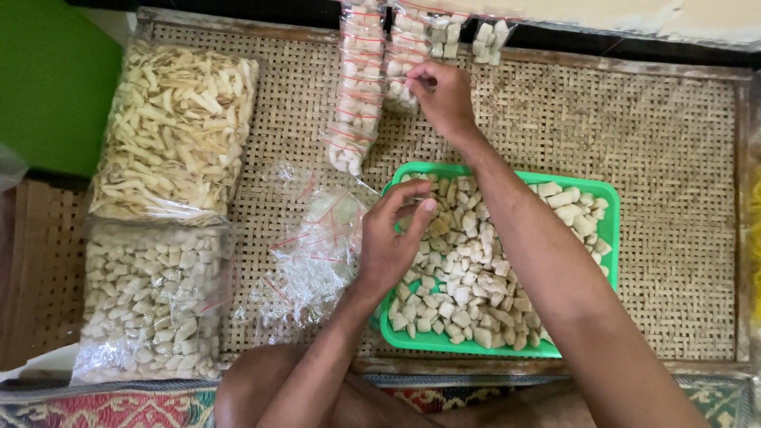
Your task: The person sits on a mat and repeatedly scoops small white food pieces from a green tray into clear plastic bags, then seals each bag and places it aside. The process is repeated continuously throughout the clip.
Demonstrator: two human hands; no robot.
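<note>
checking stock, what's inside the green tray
The green tray holds a heap of pale, blocky snack pieces. The right forearm crosses over it and the left hand covers its left edge, so pieces beneath them are hidden.

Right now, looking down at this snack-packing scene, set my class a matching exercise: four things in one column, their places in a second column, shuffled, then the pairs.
Things
1. green tray
2. bag of pale strips
3. pile of empty small bags
4. right hand

Places
A. far left, upper part of the mat
B. at the filled small bags near the top edge
C. lower right of centre, holding pale chunks
D. just left of the tray

Pairs: 1-C, 2-A, 3-D, 4-B
</note>
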